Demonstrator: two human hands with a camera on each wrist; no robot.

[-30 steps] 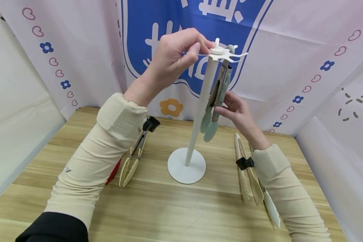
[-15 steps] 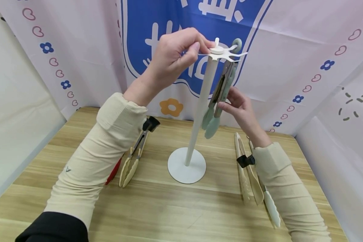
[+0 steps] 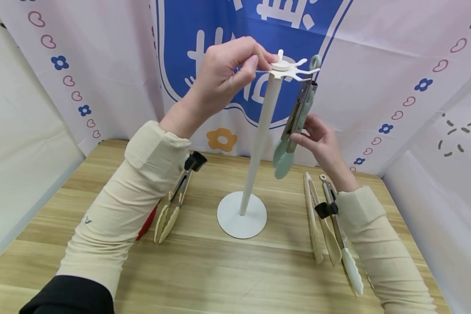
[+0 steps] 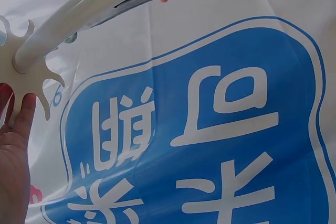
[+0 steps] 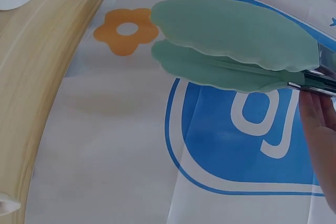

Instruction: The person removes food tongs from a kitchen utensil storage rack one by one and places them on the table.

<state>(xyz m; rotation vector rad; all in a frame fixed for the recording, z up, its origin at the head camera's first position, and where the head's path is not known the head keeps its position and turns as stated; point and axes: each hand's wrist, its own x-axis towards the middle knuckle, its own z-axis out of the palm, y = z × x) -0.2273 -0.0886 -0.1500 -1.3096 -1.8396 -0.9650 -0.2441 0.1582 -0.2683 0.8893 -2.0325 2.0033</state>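
Note:
A white stand [image 3: 264, 122] with a round base and a top of curved hooks [image 3: 298, 71] rises from the table. My left hand [image 3: 231, 72] pinches one of those hooks between thumb and fingers; the left wrist view shows the hand [image 4: 16, 156] on it from below. Pale green tongs [image 3: 296, 117] with steel arms hang nearly upright to the right of the post. My right hand [image 3: 323, 141] grips them low, just above the scalloped heads [image 5: 236, 30]. Their ring [image 3: 315, 62] is at a right-hand hook's tip; I cannot tell whether it is around it.
On the wooden table [image 3: 235, 270], cream-tipped tongs [image 3: 168, 220] and a red item [image 3: 146, 224] lie at left, partly under my left sleeve. Beige tongs [image 3: 318, 226] and white-headed tongs [image 3: 352, 268] lie at right beside my right forearm. A printed cloth [image 3: 121, 65] hangs behind.
My right hand and the green tongs have moved right, away from the post. The ring has shifted from near the stand's centre out to a hook tip. My left hand stays put.

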